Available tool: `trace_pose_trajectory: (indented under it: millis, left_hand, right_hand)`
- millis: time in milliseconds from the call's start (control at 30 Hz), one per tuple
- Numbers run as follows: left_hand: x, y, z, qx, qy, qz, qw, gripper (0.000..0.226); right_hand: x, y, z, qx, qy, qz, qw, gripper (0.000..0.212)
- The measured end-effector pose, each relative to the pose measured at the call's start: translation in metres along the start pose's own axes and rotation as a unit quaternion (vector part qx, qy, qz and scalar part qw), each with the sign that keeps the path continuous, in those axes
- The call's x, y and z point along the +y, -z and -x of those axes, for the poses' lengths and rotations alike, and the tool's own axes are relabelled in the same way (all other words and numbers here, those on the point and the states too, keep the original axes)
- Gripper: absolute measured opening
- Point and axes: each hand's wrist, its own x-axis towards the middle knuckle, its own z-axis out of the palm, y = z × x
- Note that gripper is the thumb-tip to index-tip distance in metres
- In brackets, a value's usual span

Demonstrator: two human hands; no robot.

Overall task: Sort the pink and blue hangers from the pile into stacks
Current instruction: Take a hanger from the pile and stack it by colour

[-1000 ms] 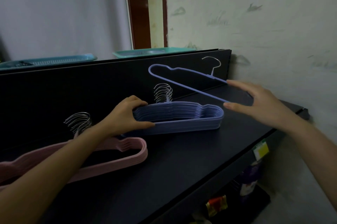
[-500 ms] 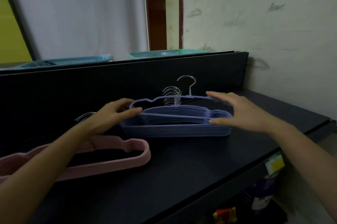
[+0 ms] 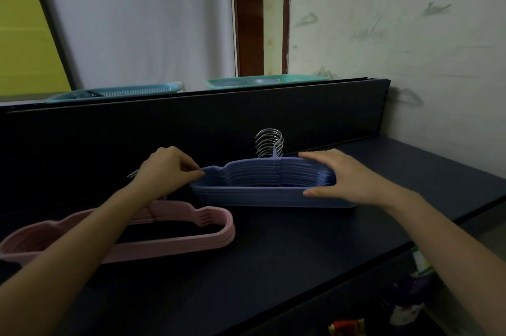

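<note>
Seemingly a small shop: dark display shelf (image 3: 301, 267) with an edge label (image 3: 420, 259), bottled goods (image 3: 408, 305) beneath, plastic baskets (image 3: 115, 92) behind.

From the blue hanger stack (image 3: 262, 196), bare countertop (image 3: 273, 267) runs toward 3 and 6 o'clock; the upright back panel (image 3: 191, 122) blocks 12, the pink hanger stack (image 3: 175, 246) lies near at 8 o'clock

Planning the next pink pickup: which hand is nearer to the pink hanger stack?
Left. The left hand pinches the left end of the blue stack, just behind the pink stack, its forearm crossing over it. The right hand rests on the blue stack's right end, farther away.
</note>
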Motion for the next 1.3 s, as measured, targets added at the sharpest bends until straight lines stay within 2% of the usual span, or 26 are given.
trace_pose_trajectory:
  millis: [167,233,300,367,433,600,800,933,1000,1100,1200,1300]
  left_hand:
    - [0.007,0.001,0.002,0.013,0.005,-0.054,0.998,0.022]
    - [0.008,0.001,0.002,0.014,0.015,-0.066,0.998,0.023]
    - [0.010,0.003,0.002,0.010,0.026,-0.073,0.997,0.023]
    - [0.012,0.004,0.001,0.002,0.038,-0.078,0.996,0.021]
    - [0.015,0.005,-0.001,-0.004,0.042,-0.088,0.995,0.018]
    - [0.021,0.005,-0.006,-0.008,0.041,-0.112,0.993,0.011]
    - [0.025,0.004,-0.007,-0.016,0.031,-0.146,0.989,0.014]
    - [0.023,0.004,0.001,-0.039,0.025,-0.138,0.989,0.028]
    - [0.022,0.005,0.010,-0.033,0.016,-0.144,0.989,0.036]
    - [0.024,0.008,0.029,0.020,-0.007,-0.158,0.987,0.039]
    - [0.020,0.011,0.056,0.089,-0.022,-0.158,0.983,0.037]
    - [0.008,0.019,0.089,0.125,-0.023,-0.167,0.978,0.031]
  right_hand:
    - [0.001,0.005,0.004,-0.031,-0.030,-0.003,0.999,0.080]
    - [0.005,0.013,0.006,-0.012,-0.068,-0.006,0.998,0.076]
    - [0.013,0.024,0.008,0.012,-0.114,0.067,0.991,0.059]
    - [0.017,0.032,0.010,0.000,-0.159,0.149,0.976,0.034]
    - [0.017,0.034,0.013,-0.013,-0.194,0.170,0.966,0.021]
    - [0.004,0.029,0.012,0.032,-0.220,0.235,0.946,0.020]
    - [-0.002,0.028,0.011,0.019,-0.207,0.306,0.929,0.025]
    - [-0.002,0.031,0.015,-0.003,-0.178,0.312,0.933,0.040]
    - [-0.009,0.031,0.016,0.024,-0.146,0.293,0.945,0.048]
    - [-0.027,0.029,0.014,0.075,-0.047,0.223,0.971,0.044]
    - [-0.049,0.021,0.008,0.073,0.049,0.170,0.982,0.038]
    - [-0.075,0.005,0.004,0.062,0.119,0.132,0.982,0.038]
